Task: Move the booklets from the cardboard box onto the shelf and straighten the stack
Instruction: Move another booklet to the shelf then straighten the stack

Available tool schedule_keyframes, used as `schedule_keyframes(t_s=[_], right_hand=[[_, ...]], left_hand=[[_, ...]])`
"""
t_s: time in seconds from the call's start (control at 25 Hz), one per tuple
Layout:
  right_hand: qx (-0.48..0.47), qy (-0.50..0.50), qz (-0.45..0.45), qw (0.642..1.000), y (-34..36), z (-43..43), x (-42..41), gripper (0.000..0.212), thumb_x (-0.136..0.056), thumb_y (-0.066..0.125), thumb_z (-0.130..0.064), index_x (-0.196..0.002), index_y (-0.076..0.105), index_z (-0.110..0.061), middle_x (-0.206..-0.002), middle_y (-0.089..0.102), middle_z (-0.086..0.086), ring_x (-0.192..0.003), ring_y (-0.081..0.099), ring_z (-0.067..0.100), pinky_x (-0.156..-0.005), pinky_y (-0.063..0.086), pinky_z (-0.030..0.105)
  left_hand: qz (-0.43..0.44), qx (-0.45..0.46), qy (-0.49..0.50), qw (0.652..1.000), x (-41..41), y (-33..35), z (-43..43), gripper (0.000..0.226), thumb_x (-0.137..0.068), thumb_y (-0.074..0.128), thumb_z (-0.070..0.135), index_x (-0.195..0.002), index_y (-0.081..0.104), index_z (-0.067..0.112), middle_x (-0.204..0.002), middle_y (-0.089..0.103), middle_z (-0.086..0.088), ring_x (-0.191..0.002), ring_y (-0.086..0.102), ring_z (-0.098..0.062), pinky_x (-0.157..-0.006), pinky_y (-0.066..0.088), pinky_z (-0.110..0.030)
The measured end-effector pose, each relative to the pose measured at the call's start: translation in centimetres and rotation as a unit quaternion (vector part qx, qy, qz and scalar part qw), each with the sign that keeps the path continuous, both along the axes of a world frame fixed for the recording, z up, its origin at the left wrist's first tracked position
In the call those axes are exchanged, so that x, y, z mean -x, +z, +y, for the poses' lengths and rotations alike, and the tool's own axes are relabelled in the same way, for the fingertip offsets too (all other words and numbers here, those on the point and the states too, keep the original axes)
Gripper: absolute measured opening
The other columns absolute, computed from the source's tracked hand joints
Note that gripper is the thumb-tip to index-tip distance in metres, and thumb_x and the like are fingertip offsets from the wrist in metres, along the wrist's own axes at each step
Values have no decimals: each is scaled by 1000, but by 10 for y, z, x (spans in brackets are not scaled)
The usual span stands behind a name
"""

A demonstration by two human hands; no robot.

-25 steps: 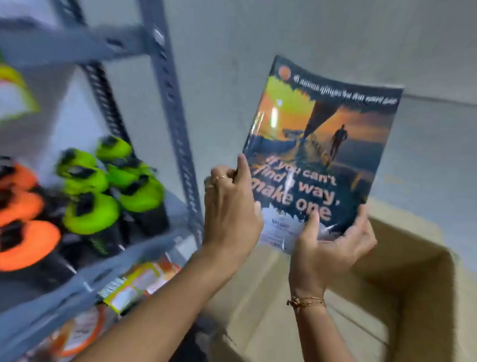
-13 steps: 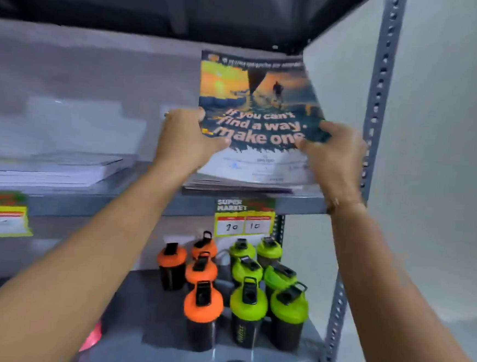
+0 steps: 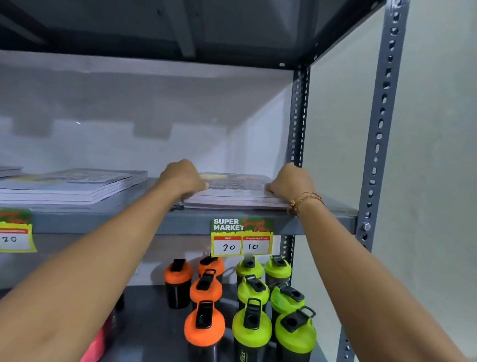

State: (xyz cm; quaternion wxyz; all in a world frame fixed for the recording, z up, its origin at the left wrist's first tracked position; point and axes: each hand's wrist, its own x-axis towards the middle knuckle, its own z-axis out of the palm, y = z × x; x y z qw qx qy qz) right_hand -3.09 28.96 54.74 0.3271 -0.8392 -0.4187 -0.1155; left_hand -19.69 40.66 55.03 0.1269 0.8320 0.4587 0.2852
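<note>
A small stack of booklets [image 3: 235, 193] lies flat on the grey metal shelf [image 3: 325, 219], near its right end. The colourful cover on top is seen almost edge-on. My left hand [image 3: 182, 177] grips the stack's left side with curled fingers. My right hand [image 3: 288, 180], a gold bracelet at its wrist, holds the stack's right side. The cardboard box is out of view.
A taller, fanned pile of booklets [image 3: 68, 186] lies further left on the same shelf. Price tags [image 3: 241, 236] hang from the shelf's front edge. Orange-lidded shaker bottles [image 3: 204, 325] and green-lidded ones [image 3: 251, 329] stand on the shelf below. A perforated upright post [image 3: 379, 129] bounds the right side.
The booklet, held upright over the box one second ago, was carried to the shelf and now lies flat on the stack. Both hands have shifted to the stack's sides.
</note>
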Motion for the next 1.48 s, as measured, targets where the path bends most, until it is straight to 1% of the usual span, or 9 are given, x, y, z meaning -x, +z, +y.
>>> schedule_keyframes(t_s=[0.08,0.12,0.24,0.36,0.6,1.12,1.28,1.4,1.48], right_hand=[[6,46,-30,998,-4,-15,1,29,-85,61,-35,-84,64,-7,-103,68,17,-95,63,32,-70,50,28],[19,86,-55,995,-7,-26,3,38,-84,59,-45,-103,66,-13,-119,65,13,-113,58,31,-85,50,31],[88,204,-153,963,-23,-53,14,52,-86,50,-53,-132,49,-29,-149,39,-2,-138,35,21,-115,30,40],[66,212,-181,958,-36,-54,13,44,-92,46,-45,-132,48,-28,-146,45,-1,-138,35,20,-115,29,42],[24,130,-90,987,-32,-61,-1,40,-88,56,-42,-124,59,-25,-133,59,3,-121,54,24,-103,43,30],[7,137,-44,990,-24,-44,-6,39,-84,63,-41,-118,63,-24,-130,62,3,-121,54,19,-95,38,18],[-23,88,-34,995,-29,-48,-9,39,-84,64,-35,-121,61,-22,-129,61,11,-121,52,27,-101,42,31],[-45,75,-35,996,-31,-47,-9,35,-84,66,-29,-117,65,-17,-124,65,12,-119,53,28,-99,42,30],[-49,77,-22,996,-30,-46,-10,34,-83,68,-28,-115,66,-15,-121,66,12,-117,55,26,-95,42,26]], left_hand=[[-18,-40,-55,998,6,-4,-16,42,-85,59,45,-81,67,4,-73,63,-12,-69,54,-25,-60,38,-26],[-12,-82,-97,992,10,-7,-22,48,-84,56,51,-89,70,5,-82,67,-13,-79,58,-27,-66,40,-27],[123,-218,-210,945,18,-16,-40,48,-87,50,52,-127,58,27,-142,51,4,-139,32,-20,-111,25,-31],[179,-258,-208,926,19,-24,-40,46,-91,41,51,-135,44,38,-146,43,16,-143,25,-13,-114,20,-38],[89,-207,-228,947,27,-26,-31,40,-94,49,34,-133,50,28,-143,48,8,-134,41,-11,-110,29,-26],[73,-180,-208,959,24,-27,-20,39,-93,52,34,-131,53,27,-141,50,5,-133,43,-13,-106,31,-22],[-4,-160,-149,976,36,-30,-23,50,-85,64,34,-133,52,28,-141,52,1,-129,47,-20,-102,36,-25],[-73,-119,-116,983,42,-31,-26,57,-77,75,22,-130,54,25,-125,65,-3,-113,60,-22,-86,41,-22],[-111,-58,-116,985,42,-29,-23,61,-71,80,16,-128,58,16,-124,66,-6,-112,62,-19,-92,42,-22]])
